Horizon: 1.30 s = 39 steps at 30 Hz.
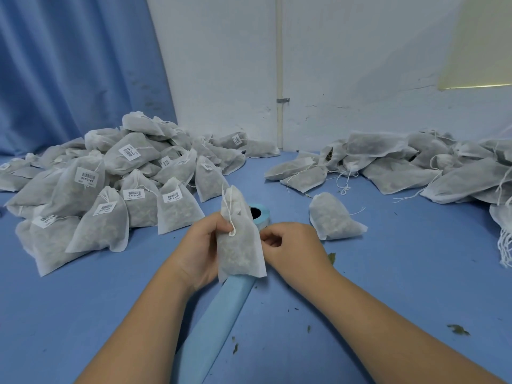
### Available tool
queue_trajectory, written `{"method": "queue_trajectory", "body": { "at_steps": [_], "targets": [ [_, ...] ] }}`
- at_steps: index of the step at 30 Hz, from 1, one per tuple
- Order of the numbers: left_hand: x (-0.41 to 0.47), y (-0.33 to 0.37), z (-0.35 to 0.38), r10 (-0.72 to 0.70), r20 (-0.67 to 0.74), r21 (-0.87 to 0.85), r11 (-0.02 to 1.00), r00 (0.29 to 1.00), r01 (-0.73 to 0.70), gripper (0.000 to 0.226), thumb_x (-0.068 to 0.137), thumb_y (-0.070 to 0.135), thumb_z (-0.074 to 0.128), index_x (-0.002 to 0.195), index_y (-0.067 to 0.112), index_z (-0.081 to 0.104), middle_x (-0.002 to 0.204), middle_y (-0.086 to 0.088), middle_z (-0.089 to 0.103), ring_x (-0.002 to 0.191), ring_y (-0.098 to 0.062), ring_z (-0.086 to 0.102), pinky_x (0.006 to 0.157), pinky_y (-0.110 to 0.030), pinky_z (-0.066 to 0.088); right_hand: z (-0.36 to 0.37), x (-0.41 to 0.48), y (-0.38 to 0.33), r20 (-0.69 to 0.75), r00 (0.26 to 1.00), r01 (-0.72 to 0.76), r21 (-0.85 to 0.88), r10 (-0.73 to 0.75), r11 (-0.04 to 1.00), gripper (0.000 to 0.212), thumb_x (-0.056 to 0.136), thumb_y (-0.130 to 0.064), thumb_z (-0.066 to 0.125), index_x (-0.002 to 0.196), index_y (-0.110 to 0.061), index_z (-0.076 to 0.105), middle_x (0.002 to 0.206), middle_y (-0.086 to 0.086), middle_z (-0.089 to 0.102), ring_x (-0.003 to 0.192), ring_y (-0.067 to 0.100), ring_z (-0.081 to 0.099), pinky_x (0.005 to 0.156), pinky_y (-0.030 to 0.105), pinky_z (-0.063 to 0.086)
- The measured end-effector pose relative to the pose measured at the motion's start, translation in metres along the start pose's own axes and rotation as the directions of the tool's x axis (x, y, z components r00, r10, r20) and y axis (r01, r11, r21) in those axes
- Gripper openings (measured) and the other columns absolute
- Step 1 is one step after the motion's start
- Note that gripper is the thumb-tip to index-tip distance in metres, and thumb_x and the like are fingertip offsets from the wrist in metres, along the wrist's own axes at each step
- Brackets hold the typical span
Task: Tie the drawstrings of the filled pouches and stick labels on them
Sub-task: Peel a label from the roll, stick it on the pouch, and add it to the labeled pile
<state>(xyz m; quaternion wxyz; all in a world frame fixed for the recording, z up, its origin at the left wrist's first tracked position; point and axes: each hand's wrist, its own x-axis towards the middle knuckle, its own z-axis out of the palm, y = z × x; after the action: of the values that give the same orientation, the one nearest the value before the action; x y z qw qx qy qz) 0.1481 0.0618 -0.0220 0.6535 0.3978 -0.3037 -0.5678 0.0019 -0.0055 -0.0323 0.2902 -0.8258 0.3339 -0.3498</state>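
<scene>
Gently: your left hand (203, 245) grips the pouch (241, 256), likely soft and light, by its neck; what your right hand (291, 246) pinches is unclear.

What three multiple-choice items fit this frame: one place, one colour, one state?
1. The labelled pouches lie: A on the person's right; B on the person's left; C on the floor.
2. The table cover is: A blue; B red; C green.
3. The left hand: A lies flat; B holds scissors; C grips a pouch.
Key: 1 B, barcode labels show only on the left heap; 2 A, blue all over; 3 C, its fingers curl round the pouch's neck.
</scene>
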Motion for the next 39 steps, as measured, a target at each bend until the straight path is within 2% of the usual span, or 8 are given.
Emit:
{"method": "queue_trajectory", "body": {
  "at_steps": [4,9,17,24,28,32,36,39],
  "targets": [
    [-0.003,0.001,0.004,0.05,0.016,0.112,0.992,0.999,-0.051,0.027,0.061,0.011,0.049,0.069,0.014,0.074,0.074,-0.009,0.064,0.069,-0.023,0.065,0.063,-0.032,0.056,-0.001,0.004,-0.002,0.023,0.999,0.049,-0.14,-0.046,0.989,0.018,0.088,-0.025,0.063,0.084,-0.012,0.075,0.077,0.003,0.071,0.076,0.019,0.062,0.07,0.035,0.051],
    [-0.004,0.003,0.005,0.072,0.01,0.146,0.987,0.997,-0.073,0.024,0.06,0.008,0.049,0.072,0.013,0.07,0.074,-0.011,0.062,0.067,-0.024,0.064,0.061,-0.034,0.056,-0.001,0.005,-0.006,0.056,0.995,0.092,-0.309,-0.078,0.946,0.024,0.09,-0.025,0.056,0.083,-0.008,0.071,0.078,0.005,0.068,0.075,0.023,0.06,0.065,0.034,0.05],
    [-0.004,0.004,0.005,0.089,0.048,0.161,0.982,0.995,-0.096,0.027,0.062,0.007,0.049,0.078,0.011,0.071,0.08,-0.017,0.065,0.073,-0.033,0.068,0.067,-0.04,0.058,0.001,0.002,-0.011,0.089,0.988,0.155,-0.512,-0.128,0.845,0.04,0.094,-0.023,0.047,0.058,-0.022,0.03,0.062,-0.007,0.033,0.059,0.015,0.037,0.046,0.022,0.018],
    [-0.007,0.006,0.011,0.091,-0.016,0.215,0.973,0.996,-0.086,0.035,0.061,0.009,0.051,0.095,0.009,0.059,0.084,-0.012,0.06,0.08,-0.026,0.061,0.074,-0.038,0.051,0.003,-0.001,-0.004,-0.067,0.993,-0.1,-0.121,0.093,0.988,0.019,0.085,-0.02,0.059,0.076,-0.004,0.066,0.078,0.007,0.068,0.07,0.023,0.058,0.062,0.034,0.049],
    [-0.012,0.005,0.019,0.071,-0.025,0.299,0.952,0.997,-0.061,0.033,0.059,0.01,0.051,0.091,0.007,0.056,0.076,-0.008,0.058,0.069,-0.02,0.06,0.065,-0.03,0.051,-0.004,-0.001,0.0,-0.072,0.969,-0.232,0.045,0.235,0.972,0.021,0.077,-0.018,0.062,0.073,0.003,0.062,0.073,0.01,0.065,0.058,0.01,0.043,0.05,0.021,0.036],
    [-0.017,0.007,0.022,0.078,-0.039,0.327,0.943,0.996,-0.061,0.028,0.059,0.009,0.051,0.086,0.008,0.058,0.074,-0.007,0.059,0.067,-0.018,0.061,0.064,-0.029,0.051,-0.017,-0.005,0.003,-0.047,0.948,-0.305,0.139,0.314,0.942,0.023,0.072,-0.015,0.06,0.069,0.007,0.056,0.063,0.014,0.055,0.058,0.016,0.04,0.055,0.029,0.037],
    [-0.023,0.014,0.03,0.157,-0.048,0.278,0.951,0.986,-0.138,0.015,0.06,0.007,0.051,0.07,0.014,0.062,0.071,-0.006,0.061,0.065,-0.017,0.062,0.062,-0.03,0.052,-0.033,-0.01,0.009,-0.084,0.935,-0.328,0.167,0.345,0.93,0.021,0.073,-0.012,0.057,0.069,0.009,0.056,0.061,0.01,0.056,0.052,0.012,0.036,0.049,0.024,0.032],
    [-0.028,0.018,0.046,0.251,-0.021,0.265,0.935,0.968,-0.236,0.012,0.063,0.007,0.055,0.074,0.011,0.06,0.072,-0.006,0.061,0.067,-0.017,0.062,0.062,-0.03,0.053,-0.05,-0.018,0.013,-0.124,0.921,-0.347,0.164,0.368,0.923,0.021,0.073,-0.012,0.058,0.071,0.008,0.058,0.061,0.013,0.059,0.05,0.011,0.036,0.047,0.024,0.029]
  ]
}}
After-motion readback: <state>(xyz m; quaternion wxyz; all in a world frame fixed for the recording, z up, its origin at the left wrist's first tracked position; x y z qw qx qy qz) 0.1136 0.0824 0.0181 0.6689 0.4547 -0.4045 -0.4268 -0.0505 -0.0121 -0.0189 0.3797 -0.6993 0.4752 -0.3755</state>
